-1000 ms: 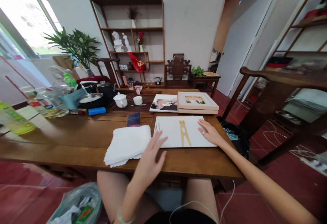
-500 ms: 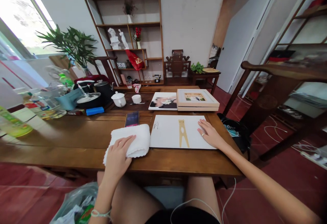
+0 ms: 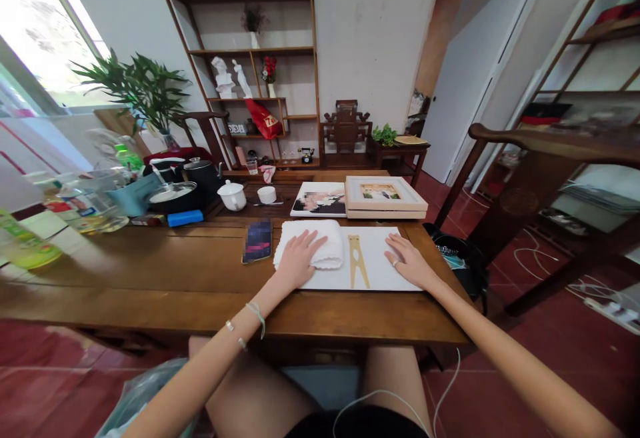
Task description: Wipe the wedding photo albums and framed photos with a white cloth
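Note:
A folded white towel (image 3: 320,246) lies over the left end of a flat white panel (image 3: 377,271) with dark lower edges. On top of the towel, my left hand (image 3: 299,255) rests palm down with its fingers spread. My right hand (image 3: 406,261) lies flat on the panel's right end, fingers stretched out, a ring on one finger. Between the hands, the panel bears a tan, long-legged figure (image 3: 357,261). To the left of the towel is a phone (image 3: 257,241) with its screen lit.
Behind the panel lie a photo print (image 3: 319,199) and a framed picture (image 3: 385,197). A white teapot (image 3: 231,195), a white cup (image 3: 267,194), a blue box (image 3: 185,218) and several bottles stand farther left. A wooden chair (image 3: 530,191) is at the right.
My left hand has moved right and away from me with the towel, from the panel's left edge onto its surface. More of the phone shows. My right hand has stayed in place.

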The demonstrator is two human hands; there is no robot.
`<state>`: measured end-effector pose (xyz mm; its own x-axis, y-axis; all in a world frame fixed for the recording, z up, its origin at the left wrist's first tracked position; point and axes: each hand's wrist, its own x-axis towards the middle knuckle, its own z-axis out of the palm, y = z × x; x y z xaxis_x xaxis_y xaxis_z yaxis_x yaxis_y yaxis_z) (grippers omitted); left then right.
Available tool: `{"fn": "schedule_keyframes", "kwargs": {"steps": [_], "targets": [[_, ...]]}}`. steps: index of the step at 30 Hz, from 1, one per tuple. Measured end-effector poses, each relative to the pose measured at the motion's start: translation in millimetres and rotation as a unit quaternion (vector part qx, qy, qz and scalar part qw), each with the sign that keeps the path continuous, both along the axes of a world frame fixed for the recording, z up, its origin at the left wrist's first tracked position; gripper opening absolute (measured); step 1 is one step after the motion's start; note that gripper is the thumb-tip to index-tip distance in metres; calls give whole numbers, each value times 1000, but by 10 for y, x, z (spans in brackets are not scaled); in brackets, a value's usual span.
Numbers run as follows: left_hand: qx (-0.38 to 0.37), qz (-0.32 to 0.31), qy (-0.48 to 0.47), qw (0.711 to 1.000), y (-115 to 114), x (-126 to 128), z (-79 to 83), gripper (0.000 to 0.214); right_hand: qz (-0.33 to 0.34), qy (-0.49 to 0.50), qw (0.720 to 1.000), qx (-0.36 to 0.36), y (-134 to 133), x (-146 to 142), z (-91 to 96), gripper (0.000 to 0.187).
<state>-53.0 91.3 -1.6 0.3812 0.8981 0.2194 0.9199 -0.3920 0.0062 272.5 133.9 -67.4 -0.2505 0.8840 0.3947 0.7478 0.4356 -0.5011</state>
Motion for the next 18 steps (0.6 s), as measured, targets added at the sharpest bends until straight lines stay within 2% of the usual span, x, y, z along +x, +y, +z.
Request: {"fn": "schedule_keyframes", "kwargs": {"steps": [6,10,13,18], "targets": [[-5,-33,2,999,315,-5,-36,73,5,-1,1000,-10,-8,2,8,49],[-5,-38,5,999,308,11,-25,72,3,14,1000,-15,-11,-2,8,50],[-17,-44,13,999,89,14,-32,74,2,18,1000,-17,-13,-7,2,49],[-33,-56,20,998,-579,43,-58,84,-8,22,1000,-14,-24,-23,-10,50]]}}
